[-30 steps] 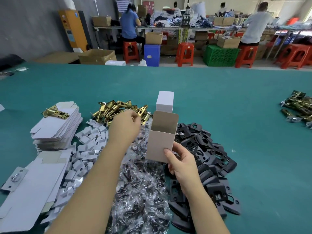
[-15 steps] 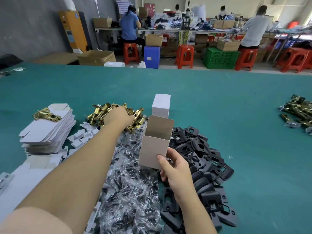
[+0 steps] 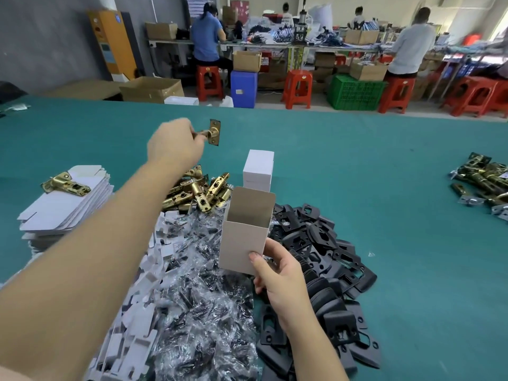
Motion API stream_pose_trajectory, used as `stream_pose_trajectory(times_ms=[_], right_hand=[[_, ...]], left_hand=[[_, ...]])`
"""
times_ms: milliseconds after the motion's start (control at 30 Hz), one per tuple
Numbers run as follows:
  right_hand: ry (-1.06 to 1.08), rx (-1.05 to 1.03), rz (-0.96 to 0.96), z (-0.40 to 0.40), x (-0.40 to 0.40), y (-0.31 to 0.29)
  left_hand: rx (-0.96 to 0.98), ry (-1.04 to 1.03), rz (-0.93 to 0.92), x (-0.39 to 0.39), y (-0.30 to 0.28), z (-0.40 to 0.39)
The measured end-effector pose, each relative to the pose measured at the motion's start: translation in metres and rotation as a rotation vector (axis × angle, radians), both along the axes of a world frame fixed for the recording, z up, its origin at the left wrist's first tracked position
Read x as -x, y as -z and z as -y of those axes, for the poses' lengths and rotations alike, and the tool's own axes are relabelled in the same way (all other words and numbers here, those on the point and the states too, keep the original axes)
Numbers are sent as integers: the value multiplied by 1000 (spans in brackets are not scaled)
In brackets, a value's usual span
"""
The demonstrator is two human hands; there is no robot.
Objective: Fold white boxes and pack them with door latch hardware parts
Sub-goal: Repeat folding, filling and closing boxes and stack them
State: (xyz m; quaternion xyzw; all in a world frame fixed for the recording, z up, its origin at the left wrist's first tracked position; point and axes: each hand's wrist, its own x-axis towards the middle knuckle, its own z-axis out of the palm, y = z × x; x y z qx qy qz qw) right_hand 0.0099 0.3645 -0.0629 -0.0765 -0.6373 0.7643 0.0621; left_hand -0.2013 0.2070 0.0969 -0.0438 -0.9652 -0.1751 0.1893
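My right hand (image 3: 277, 276) holds an upright folded box (image 3: 243, 243) by its lower right corner, its top flap standing open. My left hand (image 3: 173, 145) grips a brass door latch (image 3: 212, 132) lifted in the air above the pile of brass latches (image 3: 198, 192). Behind the held box stands a closed white box (image 3: 258, 170) on the green table. Black strike plates (image 3: 321, 254) lie heaped to the right of the box, and clear bags of screws (image 3: 203, 306) lie below it.
Flat unfolded box blanks (image 3: 66, 204) are stacked at the left with one brass latch (image 3: 64, 184) on top. White card inserts (image 3: 132, 325) lie beside the bags. Another heap of latches (image 3: 483, 185) sits at the far right. People work at benches beyond the table.
My left hand has risen from the brass pile with one latch gripped in it. The box in my right hand stays almost where it was.
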Motion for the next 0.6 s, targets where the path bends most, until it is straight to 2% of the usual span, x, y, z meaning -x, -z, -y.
stream_pose_trajectory(times_ms=[133, 233, 300, 433, 600], right_hand=[[-12, -22, -38, 2, -2, -5], [-29, -66, -42, 4, -3, -11], [-61, -72, -60, 4, -5, -14], [-134, 4, -104, 4, -9, -19], [-175, 290, -90, 6, -13, -25]], left_hand=[[177, 282, -95, -42, -67, 15], [167, 542, -144, -91, -101, 22], [182, 645, -115, -119, -109, 22], [157, 694, -75, -148, -101, 19], [23, 591, -57, -152, -78, 16]])
